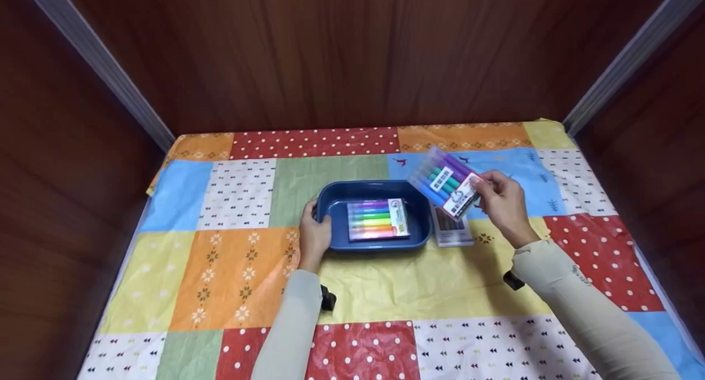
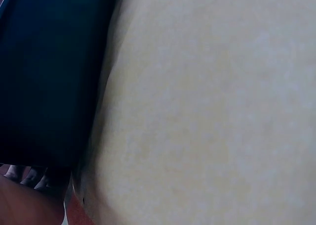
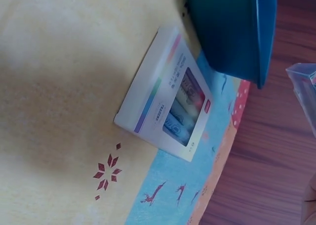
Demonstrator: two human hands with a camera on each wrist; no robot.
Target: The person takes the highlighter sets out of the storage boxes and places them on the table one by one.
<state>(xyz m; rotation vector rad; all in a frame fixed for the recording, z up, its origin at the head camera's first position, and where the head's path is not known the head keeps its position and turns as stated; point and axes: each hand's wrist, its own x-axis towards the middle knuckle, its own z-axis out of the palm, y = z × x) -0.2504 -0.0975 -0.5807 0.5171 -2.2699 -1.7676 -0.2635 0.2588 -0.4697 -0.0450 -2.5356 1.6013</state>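
Note:
My left hand [image 1: 315, 234] grips the left end of a dark blue plastic basin [image 1: 374, 247], thumb over the rim. Inside the basin lies a clear pack of highlighters [image 1: 372, 221] in rainbow colours. Held up above the basin's right end, a clear pack of purple, green and blue markers [image 1: 440, 176] is pinched at its label end by my right hand [image 1: 502, 206]. Beneath that pack, on the cloth right of the basin, lies a white box with a window [image 3: 165, 94], showing several pale sticks inside; the head view has it partly covered.
A patchwork-patterned cloth [image 1: 237, 281] covers the table. Dark wood panels [image 1: 330, 55] rise behind it and on both sides, joined by grey metal strips [image 1: 104, 66] at the corners. The table's back edge lies close to the rear panel.

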